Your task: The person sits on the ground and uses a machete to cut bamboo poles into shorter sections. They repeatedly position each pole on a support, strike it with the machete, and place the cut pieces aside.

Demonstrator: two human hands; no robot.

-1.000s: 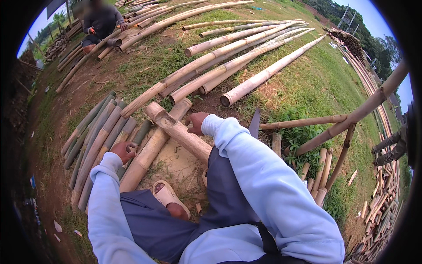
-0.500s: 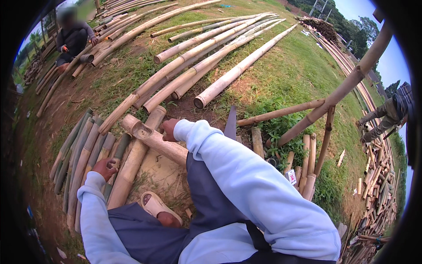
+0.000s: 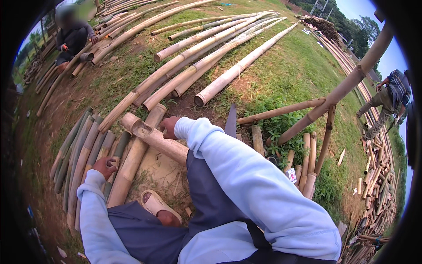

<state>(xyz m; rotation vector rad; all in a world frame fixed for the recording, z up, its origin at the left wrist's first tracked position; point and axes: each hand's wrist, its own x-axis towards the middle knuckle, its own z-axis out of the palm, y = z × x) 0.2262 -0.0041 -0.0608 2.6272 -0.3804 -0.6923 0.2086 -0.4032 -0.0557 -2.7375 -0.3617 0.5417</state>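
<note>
Bamboo length (image 3: 163, 144) lying across a bamboo pole (image 3: 127, 174).
Long poles (image 3: 239, 74) stretch over grass (image 3: 303, 70) beyond, a saw blade (image 3: 231, 122) juts up, and a trousered knee (image 3: 198, 176) hides the length's near end. The length is pale and rounded, with a scooped notch (image 3: 142, 129). The right hand (image 3: 169, 127) is at its side, grip impossible to tell; the left hand (image 3: 105, 167), fingers loosely curled and parted, is over cut pieces (image 3: 81, 163).

Site: open-air bamboo work yard. Evidence: long, round, pale-tan bamboo poles (image 3: 246, 64) laid on green grass (image 3: 303, 70); heap of short, tan cut bamboo pieces (image 3: 379, 180); notched, tan bamboo tube (image 3: 163, 143); tapered, grey metal saw blade (image 3: 231, 122).
</note>
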